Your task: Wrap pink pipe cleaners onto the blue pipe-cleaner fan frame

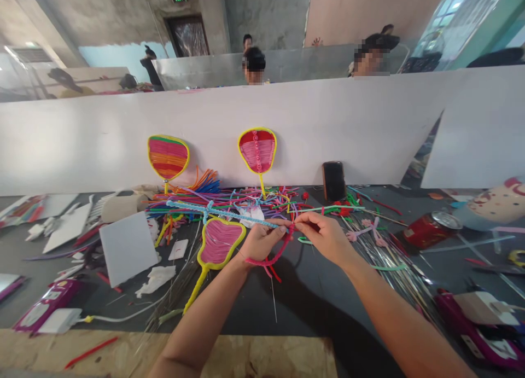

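My left hand (264, 240) pinches a dark pink chenille stem (280, 256) that curves in a loop below the fingers. At the loop's top end, my right hand (326, 233) is closed with thumb and forefinger on the same stem. A light-blue twisted chenille rod (229, 213) runs from the left into my left fingertips; whether they grip it too, I cannot tell. Beside my left forearm lies a pink fan shape (222, 237) with a yellow chenille rim and handle. Loose chenille stems (192, 205) lie in a heap behind my hands.
Two finished-looking fans, one striped (168, 158) and one pink and red (257, 151), lean against a white partition (328, 126). A phone (334, 181) stands there too. To the right are a red can (430, 229) and wire stems (394, 263). A purple power strip (51, 306) lies left. People sit beyond.
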Demonstrator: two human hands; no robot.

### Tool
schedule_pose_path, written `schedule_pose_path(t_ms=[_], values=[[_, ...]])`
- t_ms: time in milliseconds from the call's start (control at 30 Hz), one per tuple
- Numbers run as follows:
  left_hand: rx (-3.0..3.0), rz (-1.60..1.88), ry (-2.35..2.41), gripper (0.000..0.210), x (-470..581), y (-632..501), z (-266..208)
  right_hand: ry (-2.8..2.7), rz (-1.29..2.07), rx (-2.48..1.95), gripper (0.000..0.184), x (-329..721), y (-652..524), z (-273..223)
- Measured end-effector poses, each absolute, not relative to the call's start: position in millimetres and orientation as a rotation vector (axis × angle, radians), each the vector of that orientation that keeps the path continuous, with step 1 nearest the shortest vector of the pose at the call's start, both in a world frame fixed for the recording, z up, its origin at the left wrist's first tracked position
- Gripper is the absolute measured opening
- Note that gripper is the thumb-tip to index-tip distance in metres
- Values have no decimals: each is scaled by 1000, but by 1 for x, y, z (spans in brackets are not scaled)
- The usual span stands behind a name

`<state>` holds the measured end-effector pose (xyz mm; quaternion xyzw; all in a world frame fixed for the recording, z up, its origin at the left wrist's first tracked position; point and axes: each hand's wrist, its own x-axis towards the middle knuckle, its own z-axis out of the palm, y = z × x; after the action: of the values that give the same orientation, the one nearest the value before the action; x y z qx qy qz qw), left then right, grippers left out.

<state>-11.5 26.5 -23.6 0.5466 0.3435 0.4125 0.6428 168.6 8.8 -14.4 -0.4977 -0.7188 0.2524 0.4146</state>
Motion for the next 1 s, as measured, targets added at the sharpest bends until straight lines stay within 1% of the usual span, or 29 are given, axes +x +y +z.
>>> schedule_pose_path(t_ms=[100, 200, 267, 333, 433, 567, 667, 767, 867, 1000], values=[[1206, 925, 738, 48, -12, 27, -26, -1731, 722, -1260, 15, 169, 9, -16], [1166, 891, 684, 41, -14, 27, -32, -1690, 834, -1222, 19, 170, 10, -14], [1115, 852, 625, 37, -16, 27, -36, -1697, 968, -1166, 19, 172, 11, -12], [1053, 794, 563, 35, -17, 27, -39, -1675, 1174, -1094, 20, 173, 11, -13], [970, 710, 491, 32, -19, 26, -41, -1521, 1461, -987, 23, 174, 11, -21], [910, 647, 451, 32, -19, 25, -43, -1301, 1588, -908, 24, 171, 8, -34], [912, 714, 508, 34, -16, 24, -41, -1278, 1551, -933, 25, 168, 7, -35], [1066, 850, 636, 37, -14, 23, -35, -1395, 1346, -1045, 28, 167, 6, -30], [1360, 950, 787, 34, -11, 21, -30, -1548, 1152, -1166, 28, 167, 4, -24], [1588, 978, 872, 28, -9, 17, -28, -1633, 1044, -1258, 30, 166, 3, -18]])
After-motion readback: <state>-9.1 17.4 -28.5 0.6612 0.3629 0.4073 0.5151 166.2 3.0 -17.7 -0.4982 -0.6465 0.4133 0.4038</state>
